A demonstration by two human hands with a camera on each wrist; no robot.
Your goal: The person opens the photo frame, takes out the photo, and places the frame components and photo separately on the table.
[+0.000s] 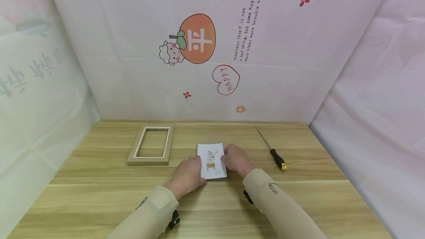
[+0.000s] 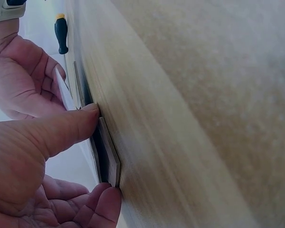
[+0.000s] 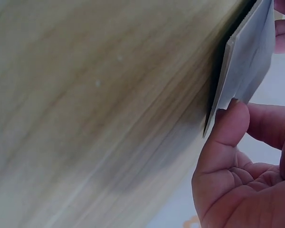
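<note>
A white picture card [image 1: 215, 170] printed with a potted plant lies on a thin backing board [image 2: 113, 159], both in the middle of the table. My left hand [image 1: 187, 175] holds the stack by its left side, thumb at the near edge and fingers along the left. On the opposite side my right hand [image 1: 237, 159] pinches the card's right edge between thumb and forefinger. The right wrist view shows that thumb and forefinger at a corner of the card [image 3: 251, 57]. The board's underside is mostly hidden.
A light wooden photo frame [image 1: 132, 160] lies to the left, with its middle see-through. To the right is a screwdriver [image 1: 277, 158] with a black and yellow handle, its shaft pointing away. Printed white cloth [image 1: 132, 84] hangs behind the wooden table [image 1: 99, 194] and along both sides.
</note>
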